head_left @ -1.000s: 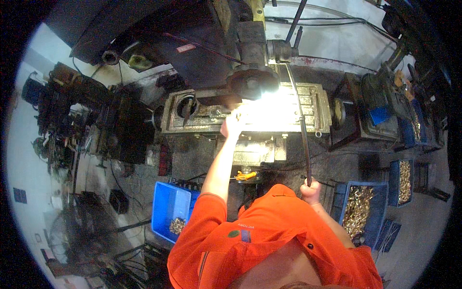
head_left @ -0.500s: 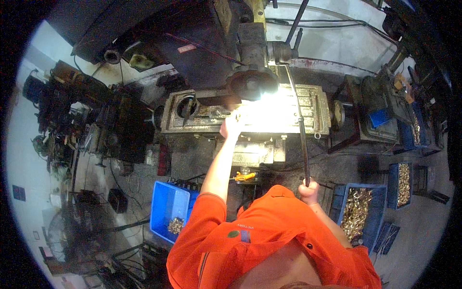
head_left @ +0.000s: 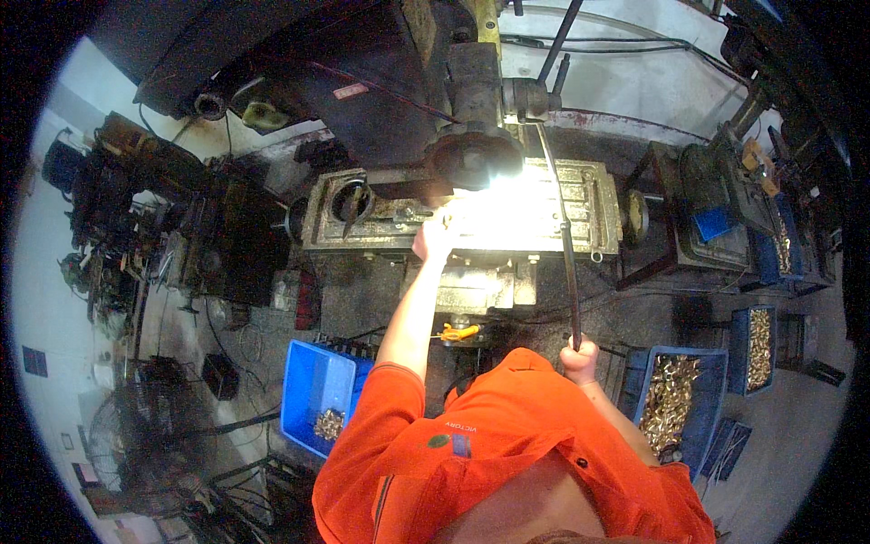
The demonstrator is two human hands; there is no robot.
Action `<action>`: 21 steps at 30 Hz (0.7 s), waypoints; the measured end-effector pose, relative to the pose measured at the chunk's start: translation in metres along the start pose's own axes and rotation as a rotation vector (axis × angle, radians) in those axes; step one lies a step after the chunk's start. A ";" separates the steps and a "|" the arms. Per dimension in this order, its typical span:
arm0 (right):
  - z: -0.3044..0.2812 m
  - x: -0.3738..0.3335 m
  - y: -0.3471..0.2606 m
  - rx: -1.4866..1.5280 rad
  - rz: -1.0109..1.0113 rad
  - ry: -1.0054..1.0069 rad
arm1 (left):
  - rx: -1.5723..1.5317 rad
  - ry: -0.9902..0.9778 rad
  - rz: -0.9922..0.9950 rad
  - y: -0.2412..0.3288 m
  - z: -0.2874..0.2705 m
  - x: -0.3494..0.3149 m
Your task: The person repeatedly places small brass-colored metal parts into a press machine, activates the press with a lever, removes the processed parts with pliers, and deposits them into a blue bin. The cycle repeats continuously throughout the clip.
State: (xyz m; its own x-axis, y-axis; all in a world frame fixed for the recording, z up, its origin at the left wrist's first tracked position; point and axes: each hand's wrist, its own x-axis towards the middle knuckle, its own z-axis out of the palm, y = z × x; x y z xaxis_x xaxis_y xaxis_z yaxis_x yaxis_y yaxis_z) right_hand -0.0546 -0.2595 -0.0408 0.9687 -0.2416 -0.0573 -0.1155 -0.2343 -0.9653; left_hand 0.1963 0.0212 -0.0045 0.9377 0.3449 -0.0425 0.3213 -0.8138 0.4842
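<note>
My right hand is wrapped round the lower end of a long dark lever, which runs up to the machine's head. On the machine's metal table, my left hand reaches to the edge of a strong glare below the round spindle housing. Its fingers look closed, but the light washes out the fingertips and whatever they may hold. A round ring-shaped part sits at the table's left end.
A blue bin with a few small metal parts stands at lower left. At right, a larger blue crate and a narrower crate hold many brass-coloured parts. An orange-handled tool lies below the table. Dark machinery fills the left.
Almost nothing differs. Both hands keep their places, the right on the lever and the left at the glare; the view has shifted very slightly.
</note>
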 end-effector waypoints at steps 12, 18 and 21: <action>0.001 0.004 0.024 -0.114 -0.064 0.030 | 0.037 -0.003 0.024 -0.008 0.010 0.008; 0.000 0.003 0.011 -0.072 -0.003 0.013 | 0.029 -0.021 -0.004 -0.009 0.009 0.007; 0.000 0.004 0.012 -0.063 -0.026 0.011 | -0.005 0.003 0.026 -0.002 0.003 0.002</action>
State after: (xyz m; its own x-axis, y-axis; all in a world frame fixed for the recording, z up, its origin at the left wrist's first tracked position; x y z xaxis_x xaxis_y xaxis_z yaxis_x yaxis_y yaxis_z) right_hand -0.0519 -0.2635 -0.0527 0.9691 -0.2450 -0.0291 -0.1042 -0.2997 -0.9483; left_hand 0.1975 0.0220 -0.0075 0.9452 0.3253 -0.0278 0.2966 -0.8199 0.4898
